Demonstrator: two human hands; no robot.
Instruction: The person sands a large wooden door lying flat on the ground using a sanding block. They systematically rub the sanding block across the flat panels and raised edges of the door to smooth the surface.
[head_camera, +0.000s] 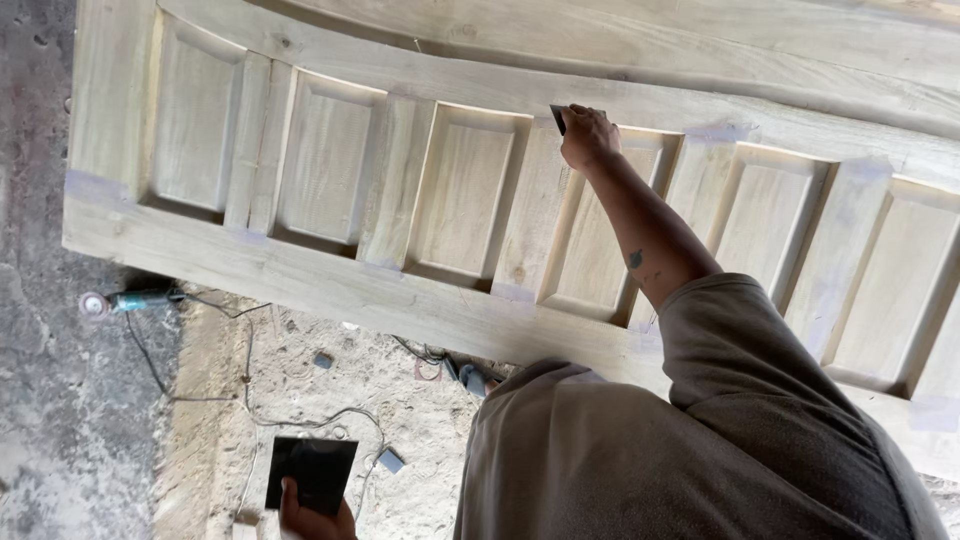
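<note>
A pale unfinished wooden door (330, 290) with several recessed panels lies flat across the view. My right hand (588, 135) reaches over it and grips a small dark scraper blade (558, 118), pressed against the upright between two panels near the far rail. Patches of pale filler show at some joints. My left hand (315, 520) is low at the bottom edge, below the door, and holds a flat black square plate (312, 468) by its lower edge. My grey-brown sleeve and shirt (640, 460) fill the lower right.
On the dusty concrete floor (60, 420) below the door lie a small power grinder (130, 300) with a trailing cable (250, 405), another dark tool (470, 378) and a small pale block (390, 460). A second wooden board (700, 40) lies beyond the door.
</note>
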